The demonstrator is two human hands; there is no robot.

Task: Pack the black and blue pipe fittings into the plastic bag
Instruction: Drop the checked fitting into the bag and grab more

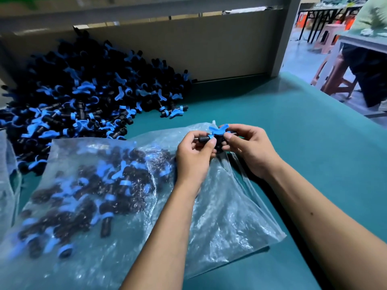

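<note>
While both hands meet above the bag's mouth, a single black pipe fitting with a blue butterfly-shaped handle (216, 136) is held between them, its blue wings pointing up and away from the person and a short black stub jutting out to the left. Its black body is partly hidden by fingers. The left hand (193, 155) pinches the fitting's left stub with thumb and curled fingers, knuckles turned toward the camera. The right hand (250, 148) grips the right side of the same fitting – thumb on top, fingers curled underneath. Both bare forearms reach in from the lower edge, the left one crossing over the bag, the right one above the green bench (293, 126).

Under the hands lies a clear, crinkled plastic bag (226, 222), flat on the bench, its left half holding many black and blue fittings (94, 189) – dim through the film. Beyond it, at the far left, a big loose heap of the same black and blue fittings (83, 91) rests against a brown cardboard wall (219, 51). Pink plastic stools (333, 78) stand on the floor at the right.
</note>
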